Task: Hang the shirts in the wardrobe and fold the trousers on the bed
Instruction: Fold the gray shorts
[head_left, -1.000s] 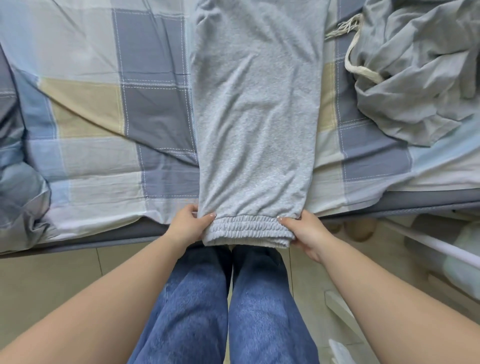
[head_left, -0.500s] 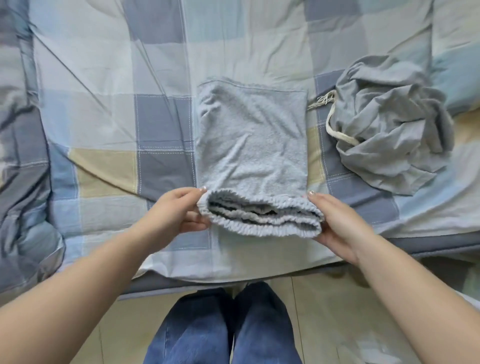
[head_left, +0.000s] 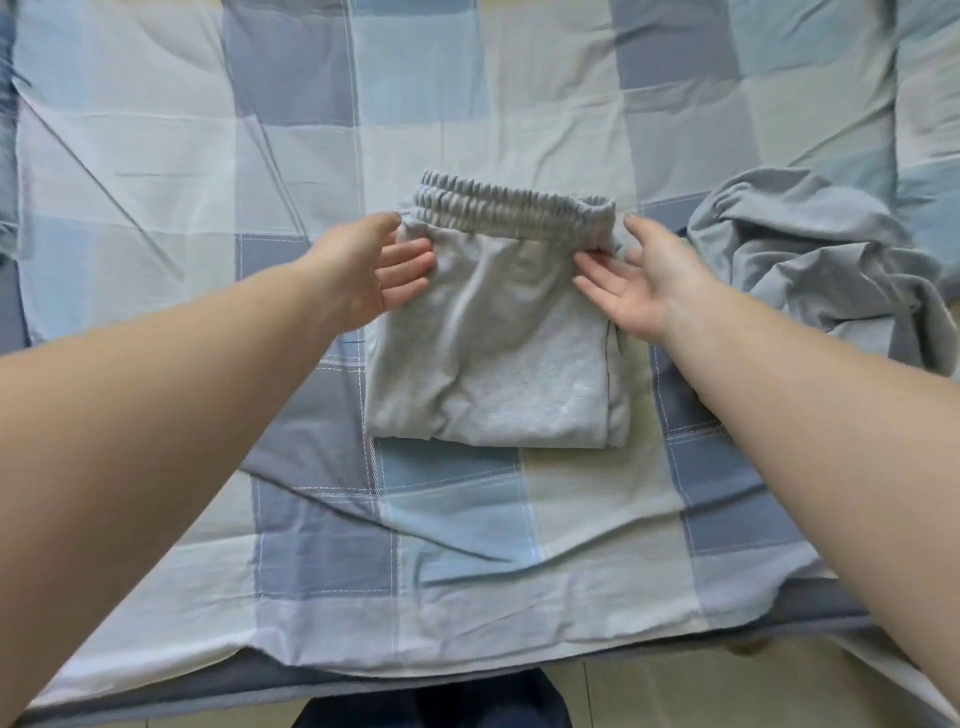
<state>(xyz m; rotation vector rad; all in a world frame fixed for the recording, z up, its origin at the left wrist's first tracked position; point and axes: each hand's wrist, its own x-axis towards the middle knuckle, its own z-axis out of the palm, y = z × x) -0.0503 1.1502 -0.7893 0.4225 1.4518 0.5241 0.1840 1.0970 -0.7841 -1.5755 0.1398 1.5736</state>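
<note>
A pair of light grey trousers (head_left: 493, 364) lies folded into a compact rectangle in the middle of the bed (head_left: 467, 571). Its elastic cuffs (head_left: 509, 213) are stacked along the far edge. My left hand (head_left: 363, 270) is at the far left corner of the fold, its straight fingers resting on the top layer and its thumb beside the cuff. My right hand (head_left: 644, 280) mirrors it at the far right corner, fingers laid on the fabric and thumb spread apart from them. No shirt or wardrobe is in view.
A crumpled grey garment (head_left: 810, 270) lies on the bed just right of my right hand. The checked blue, grey and white sheet covers the bed, whose near edge (head_left: 467, 670) runs along the bottom, with floor below it.
The trouser legs hung over the bed edge, held by the cuffs. Both hands lifted the cuffs and carried them away from me, laying them on the far edge. The fingers have loosened.
</note>
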